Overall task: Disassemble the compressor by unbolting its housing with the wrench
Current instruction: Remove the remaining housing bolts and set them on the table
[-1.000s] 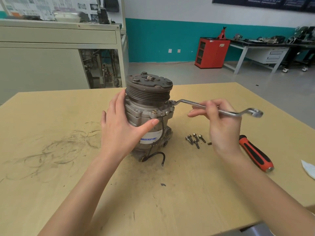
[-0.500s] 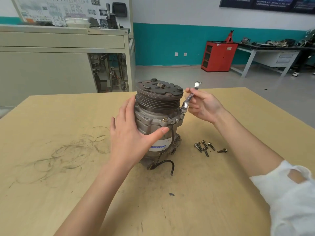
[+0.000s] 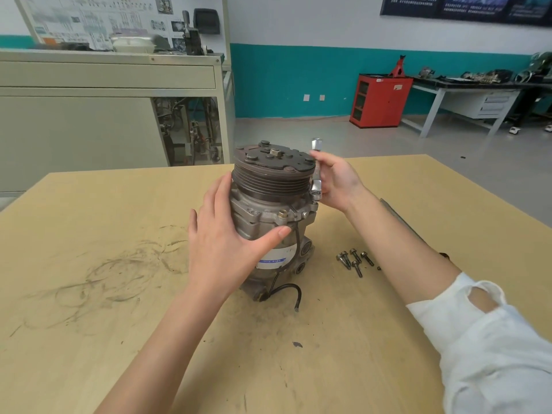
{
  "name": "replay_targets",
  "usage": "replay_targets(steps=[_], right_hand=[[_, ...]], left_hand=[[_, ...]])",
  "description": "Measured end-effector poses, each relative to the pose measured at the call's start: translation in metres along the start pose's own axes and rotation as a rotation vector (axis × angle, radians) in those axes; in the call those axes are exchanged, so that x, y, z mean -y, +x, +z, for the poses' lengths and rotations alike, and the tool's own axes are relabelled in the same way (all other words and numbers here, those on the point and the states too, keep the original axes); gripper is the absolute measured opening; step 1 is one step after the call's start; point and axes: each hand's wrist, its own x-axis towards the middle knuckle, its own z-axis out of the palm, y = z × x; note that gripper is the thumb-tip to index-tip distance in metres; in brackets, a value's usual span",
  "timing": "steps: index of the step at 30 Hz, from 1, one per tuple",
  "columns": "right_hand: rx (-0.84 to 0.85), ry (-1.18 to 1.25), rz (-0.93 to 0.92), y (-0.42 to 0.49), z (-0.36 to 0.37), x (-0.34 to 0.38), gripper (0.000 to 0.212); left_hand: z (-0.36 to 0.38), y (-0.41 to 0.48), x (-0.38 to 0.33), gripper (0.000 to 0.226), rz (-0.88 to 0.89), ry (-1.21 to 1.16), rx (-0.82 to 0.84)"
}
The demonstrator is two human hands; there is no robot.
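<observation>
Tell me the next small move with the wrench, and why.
Probably lift the wrench off and reseat it for a fresh stroke: its ring end sits on the housing flange, its handle stands close beside the pulley, and the left hand braces the compressor.

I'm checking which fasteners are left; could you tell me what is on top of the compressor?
A dark round plate with a centre nut caps the compressor. The right hand, gripping the wrench, covers the plate's right rim; whatever lies under the plate is hidden.
</observation>
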Motion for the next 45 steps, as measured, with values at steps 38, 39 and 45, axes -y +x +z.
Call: replay_targets(steps=[38, 39, 45], right_hand=[[-0.093, -1.023, -0.883, -0.156, 0.036, 0.007, 0.036], [-0.072, -1.049, -0.896, -0.156, 0.038, 0.009, 0.035], [-0.006, -1.143, -0.945, -0.152, 0.045, 0.014, 0.030]], left_hand=[[0.002, 0.000, 0.000, 0.114, 0.015, -0.024, -0.022], [0.002, 0.000, 0.000, 0.114, 0.016, -0.023, -0.023], [0.002, 0.000, -0.001, 0.115, 0.018, -0.019, -0.019]])
